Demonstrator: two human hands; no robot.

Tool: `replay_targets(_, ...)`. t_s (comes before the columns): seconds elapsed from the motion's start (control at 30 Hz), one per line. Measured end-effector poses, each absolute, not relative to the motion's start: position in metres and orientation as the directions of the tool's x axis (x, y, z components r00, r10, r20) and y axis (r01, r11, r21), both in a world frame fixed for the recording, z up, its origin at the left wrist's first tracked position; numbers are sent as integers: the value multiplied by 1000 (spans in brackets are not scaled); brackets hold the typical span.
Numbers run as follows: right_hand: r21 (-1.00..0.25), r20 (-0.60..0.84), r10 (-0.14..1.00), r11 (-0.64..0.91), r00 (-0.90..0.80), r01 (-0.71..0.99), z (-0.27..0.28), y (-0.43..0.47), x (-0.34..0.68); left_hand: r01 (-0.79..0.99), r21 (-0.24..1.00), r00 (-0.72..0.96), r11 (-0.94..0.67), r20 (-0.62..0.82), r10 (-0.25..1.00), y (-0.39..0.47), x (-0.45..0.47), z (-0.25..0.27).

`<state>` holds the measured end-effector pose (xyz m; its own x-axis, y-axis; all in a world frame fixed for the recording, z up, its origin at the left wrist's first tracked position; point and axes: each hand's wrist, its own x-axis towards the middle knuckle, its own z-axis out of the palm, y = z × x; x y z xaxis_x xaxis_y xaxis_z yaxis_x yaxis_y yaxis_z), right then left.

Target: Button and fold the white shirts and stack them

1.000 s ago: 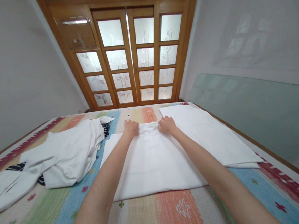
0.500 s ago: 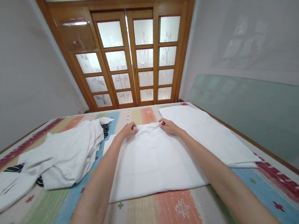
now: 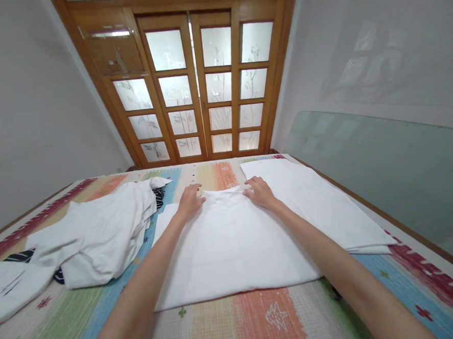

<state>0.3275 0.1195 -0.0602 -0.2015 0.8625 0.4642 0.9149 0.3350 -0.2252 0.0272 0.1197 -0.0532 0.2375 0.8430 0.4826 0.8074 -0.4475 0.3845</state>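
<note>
A white garment, apparently a shirt (image 3: 233, 248), lies flat in front of me, its neck edge pointing away. At the left end of that edge is my left hand (image 3: 190, 200), with thumb and fingers apart and the thumb beside the cloth. My right hand (image 3: 260, 192) is at the other end of the edge, fingers and thumb likewise spread, its thumb close to the fabric. Neither hand pinches the cloth. Both forearms pass over the shirt and cover parts of its sides.
A crumpled white garment (image 3: 99, 223) with black striped parts lies to the left. On the right, a flat folded white cloth (image 3: 308, 200) reaches the shirt's side. All rest on a colourful patterned bedspread (image 3: 216, 326). A pale headboard-like panel (image 3: 380, 175) borders the right side.
Both hands have let go of the shirt's neck edge, where they were pinching it, and their fingers have spread. The shirt's near left corner has shifted slightly left.
</note>
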Motion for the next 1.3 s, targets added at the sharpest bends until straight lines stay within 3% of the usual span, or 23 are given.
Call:
replay_targets(0.1, -187, 552, 793, 420, -259, 888, -65, 95, 308, 796, 272, 309, -541, 587, 749, 86, 49, -57)
replay_targets(0.23, -161, 491, 669, 699, -558, 697, -80, 51, 281, 690, 196, 571, -697, 444, 690, 44, 75, -69)
replay_targets(0.3, -184, 392, 653, 746, -648, 641, -86, 35, 278, 697, 172, 614, -696, 357, 704, 31, 77, -74)
replay_targets(0.47, -172, 132, 811, 586, -571, 792, -88, 29, 312, 818, 153, 537, -555, 146, 831, 20, 47, -76)
replay_targets(0.73, -68, 35, 971, 239, -238, 968, -84, 42, 387, 934, 64, 344, -352, 116, 932, 2, -25, -77)
replay_targets(0.87, -47, 38, 983, 179, -177, 983, -82, 41, 394, 945, 41, 318, -323, 101, 943, -8, -38, -77)
replay_targets(1.1, -52, 87, 975, 212, -207, 976, -83, 26, 366, 965, -15, 260, -260, 107, 960, -16, -27, -68)
replay_targets(1.2, -87, 96, 929, 365, -357, 927, -81, 4, 331, 968, 12, 248, -250, 67, 966, -25, -6, -61)
replay_targets(1.3, -161, 127, 825, 565, -550, 810, -77, -24, 293, 911, 120, 394, -395, 35, 919, -41, 21, -62)
